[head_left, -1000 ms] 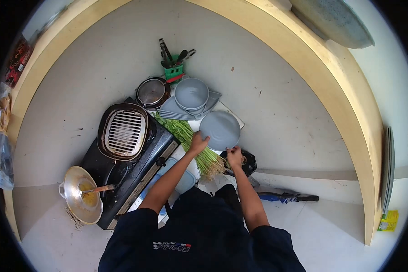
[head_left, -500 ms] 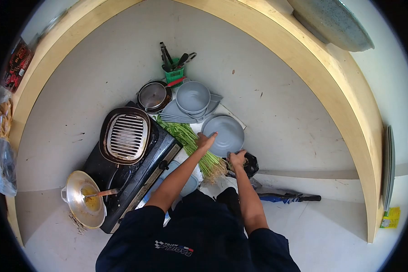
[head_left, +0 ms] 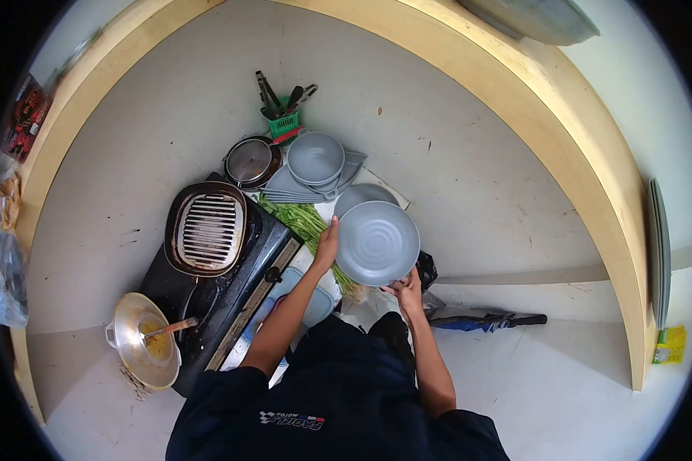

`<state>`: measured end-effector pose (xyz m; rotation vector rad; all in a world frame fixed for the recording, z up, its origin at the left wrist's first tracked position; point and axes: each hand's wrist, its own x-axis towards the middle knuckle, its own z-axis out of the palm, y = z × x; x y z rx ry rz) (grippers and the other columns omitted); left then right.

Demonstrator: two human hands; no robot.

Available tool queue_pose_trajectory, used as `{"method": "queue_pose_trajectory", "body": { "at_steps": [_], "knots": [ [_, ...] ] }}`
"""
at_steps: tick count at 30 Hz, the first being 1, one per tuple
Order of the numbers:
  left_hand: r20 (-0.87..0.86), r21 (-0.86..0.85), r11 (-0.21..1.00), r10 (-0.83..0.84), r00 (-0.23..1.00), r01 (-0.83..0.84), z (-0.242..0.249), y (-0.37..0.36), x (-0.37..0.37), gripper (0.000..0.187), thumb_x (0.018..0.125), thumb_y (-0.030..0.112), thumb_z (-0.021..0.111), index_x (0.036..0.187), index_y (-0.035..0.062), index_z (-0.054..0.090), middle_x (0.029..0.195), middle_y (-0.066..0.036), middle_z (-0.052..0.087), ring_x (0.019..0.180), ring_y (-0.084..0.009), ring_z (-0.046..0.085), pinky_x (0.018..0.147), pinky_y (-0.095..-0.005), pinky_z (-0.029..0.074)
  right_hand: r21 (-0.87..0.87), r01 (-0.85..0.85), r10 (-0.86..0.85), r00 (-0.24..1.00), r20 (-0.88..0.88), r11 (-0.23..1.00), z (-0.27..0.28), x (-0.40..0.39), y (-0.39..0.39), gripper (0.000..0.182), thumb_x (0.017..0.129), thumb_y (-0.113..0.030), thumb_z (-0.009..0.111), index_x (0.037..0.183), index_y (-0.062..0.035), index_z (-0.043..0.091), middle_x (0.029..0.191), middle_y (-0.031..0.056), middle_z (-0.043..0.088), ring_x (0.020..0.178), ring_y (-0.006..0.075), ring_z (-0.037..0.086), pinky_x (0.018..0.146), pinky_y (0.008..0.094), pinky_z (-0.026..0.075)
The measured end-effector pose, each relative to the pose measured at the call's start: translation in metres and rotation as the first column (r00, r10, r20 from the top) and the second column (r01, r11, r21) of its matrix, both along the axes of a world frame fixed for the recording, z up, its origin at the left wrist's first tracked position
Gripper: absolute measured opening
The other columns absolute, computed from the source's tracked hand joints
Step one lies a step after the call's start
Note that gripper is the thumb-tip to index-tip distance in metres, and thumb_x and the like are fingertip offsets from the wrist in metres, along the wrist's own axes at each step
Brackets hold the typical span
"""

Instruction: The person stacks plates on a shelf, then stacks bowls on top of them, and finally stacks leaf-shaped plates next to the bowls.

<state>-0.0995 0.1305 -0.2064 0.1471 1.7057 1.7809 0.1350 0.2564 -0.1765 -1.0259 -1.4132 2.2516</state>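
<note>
- Room: a curved pale-wood shelf edge (head_left: 592, 123) arches past the marked wall (head_left: 446, 131), beyond the fingers.
- Far left of the left fingers: a wok (head_left: 161, 357), utensil inside, beside a black stove (head_left: 246, 273); a ridged grill pan (head_left: 207, 230) sits on the stove.
- Beyond the left fingers: a strainer (head_left: 250, 160) and grey bowls (head_left: 315, 157). The green stalks (head_left: 304, 222) lie beside the stove, running behind the left hand.
- Left hand (head_left: 327, 246): fingers nearly together at the left rim of the round grey dish (head_left: 377, 243); contact pressure cannot be determined.
- Between the hands: the dish, overlapping a second grey dish (head_left: 367, 194) behind.
- Right hand (head_left: 407, 286): thumb and fingers pinch the lower-right rim; opening is narrow.
- Right of the right fingers: a black bag (head_left: 427, 270), then a folded umbrella (head_left: 488, 321).
</note>
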Motion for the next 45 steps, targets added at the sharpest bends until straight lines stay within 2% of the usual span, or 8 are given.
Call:
{"method": "queue_pose_trajectory", "body": {
  "at_steps": [8,15,19,22,27,34,40,45],
  "knots": [
    [-0.151,0.096,0.987,0.138,0.979,-0.125,0.072,-0.017,0.017,0.064,0.111,0.050,0.038,0.112,-0.0077,0.066,0.101,-0.009,0.067,0.094,-0.0145,0.058,0.089,-0.0291,0.046,0.048,-0.141,0.144,0.988,-0.058,0.989,0.069,0.006,-0.005,0.059,0.103,-0.008,0.054,0.155,-0.0067,0.028,0.132,0.0162,0.061,0.108,0.0254,0.068,0.087,0.0423,0.063],
    [-0.217,0.136,0.961,0.266,0.939,-0.241,0.134,-0.029,0.061,0.065,0.111,0.051,0.036,0.111,-0.0073,0.065,0.104,-0.012,0.067,0.097,-0.0171,0.059,0.093,-0.0316,0.044,0.633,-0.063,0.025,0.997,0.068,0.772,0.118,0.022,0.001,0.040,0.109,-0.032,0.050,0.118,0.0053,0.062,0.097,0.0081,0.068,0.086,0.0130,0.058,0.078,0.0324,0.048],
    [-0.222,0.105,0.974,0.218,0.950,-0.199,0.169,-0.027,0.095,0.068,0.110,0.053,0.035,0.115,-0.0091,0.064,0.110,-0.013,0.067,0.102,-0.0186,0.059,0.096,-0.0320,0.044,0.706,0.102,-0.164,0.986,0.021,0.701,0.151,0.048,0.001,0.050,0.112,-0.035,0.040,0.090,0.0069,0.057,0.066,0.0103,0.055,0.066,0.0133,0.046,0.063,0.0348,0.041],
    [-0.293,0.077,0.990,0.136,0.946,-0.119,0.197,-0.022,0.127,0.070,0.111,0.053,0.033,0.116,-0.0094,0.064,0.111,-0.014,0.067,0.102,-0.0191,0.059,0.096,-0.0322,0.044,0.698,0.197,-0.222,0.973,-0.055,0.689,0.168,0.090,-0.004,0.051,0.112,-0.039,0.039,0.079,-0.0008,0.045,0.071,-0.0015,0.043,0.071,0.0097,0.038,0.062,0.0322,0.034],
    [-0.416,0.220,0.975,0.114,0.902,-0.021,0.235,0.002,0.204,0.060,0.112,0.044,0.032,0.120,-0.0080,0.061,0.112,-0.013,0.067,0.105,-0.0196,0.060,0.097,-0.0319,0.044,0.875,0.319,-0.389,0.906,-0.168,0.365,0.196,0.173,0.002,0.056,0.112,-0.031,0.035,0.067,0.0011,0.034,0.053,0.0061,0.035,0.052,0.0150,0.032,0.051,0.0404,0.025],
    [-0.671,0.288,0.936,0.046,0.741,0.203,0.277,0.027,0.292,0.051,0.111,0.036,0.029,0.123,-0.0061,0.055,0.124,-0.017,0.051,0.119,-0.0267,0.048,0.106,-0.0382,0.034,0.700,0.588,-0.515,0.780,-0.356,0.406,0.235,0.265,0.008,0.060,0.112,-0.038,0.035,0.064,-0.0013,0.042,0.060,-0.0010,0.048,0.059,0.0099,0.040,0.054,0.0333,0.031],
    [-0.633,0.481,0.822,0.086,0.770,0.303,0.320,0.046,0.344,0.055,0.109,0.039,0.031,0.140,-0.0050,0.040,0.129,-0.017,0.048,0.127,-0.0245,0.041,0.113,-0.0401,0.028,0.676,0.689,-0.519,0.691,-0.503,0.262,0.306,0.315,0.006,0.050,0.111,-0.036,0.029,0.090,0.0004,0.057,0.085,0.0066,0.059,0.077,0.0133,0.051,0.070,0.0294,0.042],
    [-0.865,0.314,0.754,-0.023,0.501,0.577,0.396,0.058,0.340,0.062,0.108,0.043,0.030,0.144,-0.0078,0.035,0.137,-0.021,0.047,0.127,-0.0271,0.046,0.111,-0.0396,0.033,0.677,0.730,-0.473,0.631,-0.615,0.092,0.373,0.349,0.027,0.049,0.109,-0.036,0.032,0.108,0.0045,0.061,0.097,0.0115,0.064,0.087,0.0164,0.056,0.080,0.0294,0.045]
  ]
}}
